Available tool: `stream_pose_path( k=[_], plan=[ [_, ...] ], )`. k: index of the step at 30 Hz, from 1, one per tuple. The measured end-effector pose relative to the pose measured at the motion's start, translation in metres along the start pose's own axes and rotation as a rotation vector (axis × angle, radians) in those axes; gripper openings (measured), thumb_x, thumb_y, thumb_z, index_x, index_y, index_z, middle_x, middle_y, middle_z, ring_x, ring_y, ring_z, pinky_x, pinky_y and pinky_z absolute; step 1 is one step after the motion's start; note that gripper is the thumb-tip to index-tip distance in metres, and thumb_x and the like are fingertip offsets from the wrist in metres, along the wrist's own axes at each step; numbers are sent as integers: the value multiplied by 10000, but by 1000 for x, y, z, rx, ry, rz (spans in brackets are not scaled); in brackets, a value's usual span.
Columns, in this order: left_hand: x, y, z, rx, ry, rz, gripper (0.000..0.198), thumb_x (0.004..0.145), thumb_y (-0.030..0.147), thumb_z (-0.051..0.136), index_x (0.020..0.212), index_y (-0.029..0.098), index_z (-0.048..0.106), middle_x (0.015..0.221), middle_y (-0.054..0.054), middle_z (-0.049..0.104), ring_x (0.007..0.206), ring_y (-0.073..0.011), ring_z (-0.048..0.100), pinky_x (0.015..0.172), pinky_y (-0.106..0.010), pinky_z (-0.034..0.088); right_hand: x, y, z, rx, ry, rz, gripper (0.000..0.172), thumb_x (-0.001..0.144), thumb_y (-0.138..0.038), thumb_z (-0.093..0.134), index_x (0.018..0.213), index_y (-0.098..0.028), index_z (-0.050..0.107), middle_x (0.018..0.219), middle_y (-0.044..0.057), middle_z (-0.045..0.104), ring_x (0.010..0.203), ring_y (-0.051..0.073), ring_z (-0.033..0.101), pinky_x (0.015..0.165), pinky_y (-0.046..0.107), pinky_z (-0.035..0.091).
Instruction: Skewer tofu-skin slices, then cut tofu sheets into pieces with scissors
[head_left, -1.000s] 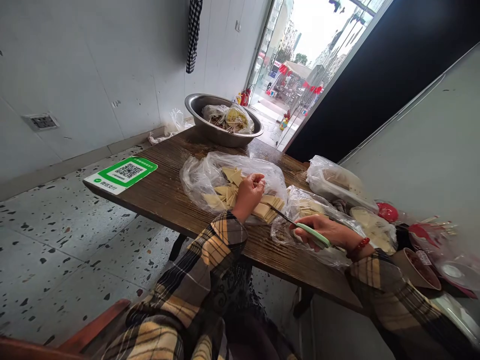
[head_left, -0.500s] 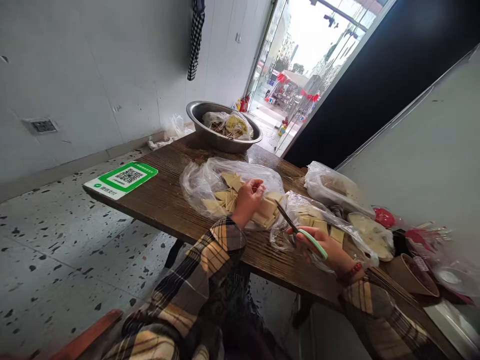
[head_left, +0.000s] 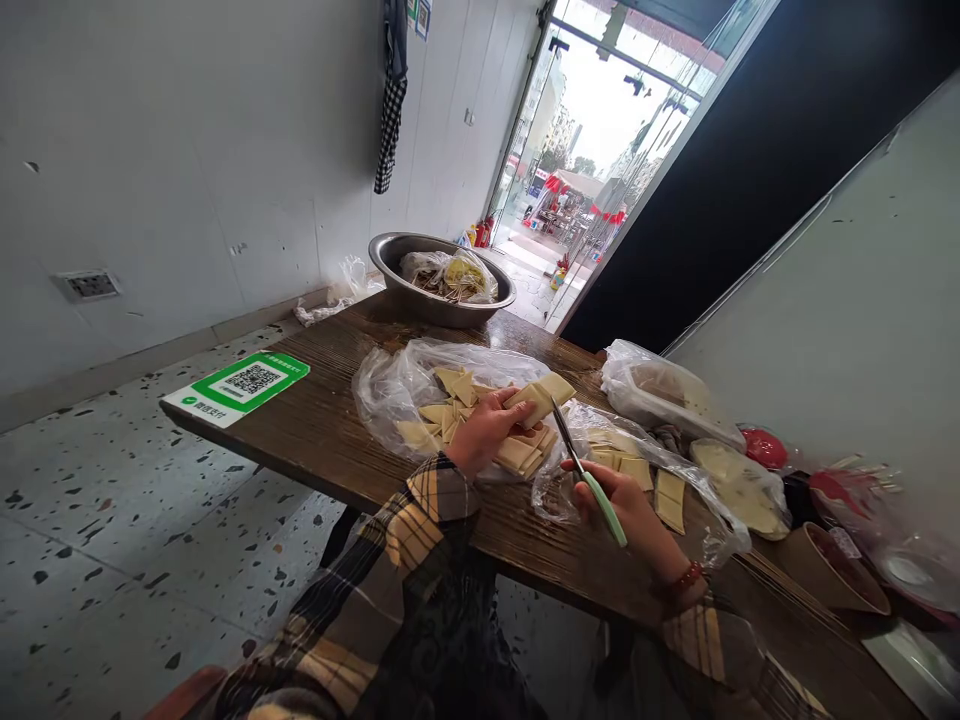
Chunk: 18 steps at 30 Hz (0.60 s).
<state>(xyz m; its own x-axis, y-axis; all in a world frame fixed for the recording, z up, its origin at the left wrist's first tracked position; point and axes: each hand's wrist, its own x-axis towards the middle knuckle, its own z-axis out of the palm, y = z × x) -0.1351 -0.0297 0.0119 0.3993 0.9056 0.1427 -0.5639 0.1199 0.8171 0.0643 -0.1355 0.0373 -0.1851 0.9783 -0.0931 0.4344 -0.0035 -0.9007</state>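
Note:
My left hand [head_left: 486, 430] is closed on a pale yellow rectangular piece [head_left: 541, 396], raised above a clear plastic bag [head_left: 382, 400]. Scissors with light green handles [head_left: 604, 508] are gripped in my right hand [head_left: 626, 510], and their blades meet the near right edge of the held piece. On the left bag lie pale triangular pieces [head_left: 454, 384] and a stack of flat pieces [head_left: 521, 455]. More rectangular pieces [head_left: 670, 498] lie in and beside a second plastic bag [head_left: 705, 470] to the right.
A large metal basin [head_left: 442, 312] with bagged items stands at the table's far end. A green QR card [head_left: 251, 383] lies at the left corner. Along the right are a bagged tray [head_left: 675, 400], a brown bowl [head_left: 832, 570] and thin sticks [head_left: 787, 590]. The wooden table's [head_left: 322, 440] near edge faces me.
My left hand now holds up a rectangular piece. The scissors have turned steeper and their blades have come to that piece. The camera view has tilted up slightly.

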Motion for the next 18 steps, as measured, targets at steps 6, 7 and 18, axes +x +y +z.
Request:
stream_pose_path(
  k=[6,7,18],
  plan=[
    [-2,5,3,50,40,16,387,651,395,786,877,123,628,709,-12,644,587,-98,603,512,-187,425,-4,-2,-12,-164,-12,-37,591,801,-572,629,1180,-119,625,665,-9,490,562,119,427,514,257,371],
    [-3,6,4,63,32,18,388,655,403,780,879,123,632,700,-9,640,582,-95,594,508,-187,419,-5,-2,-13,-151,-34,-45,592,806,-573,623,1188,-120,618,679,-5,491,574,121,423,519,257,367],
    [-3,6,4,99,-71,-4,431,609,440,807,832,105,655,690,6,600,589,-78,518,522,-194,413,-4,-4,-16,51,-186,-51,537,885,-525,559,1271,-152,539,786,28,549,623,145,511,576,286,395]
  ],
)
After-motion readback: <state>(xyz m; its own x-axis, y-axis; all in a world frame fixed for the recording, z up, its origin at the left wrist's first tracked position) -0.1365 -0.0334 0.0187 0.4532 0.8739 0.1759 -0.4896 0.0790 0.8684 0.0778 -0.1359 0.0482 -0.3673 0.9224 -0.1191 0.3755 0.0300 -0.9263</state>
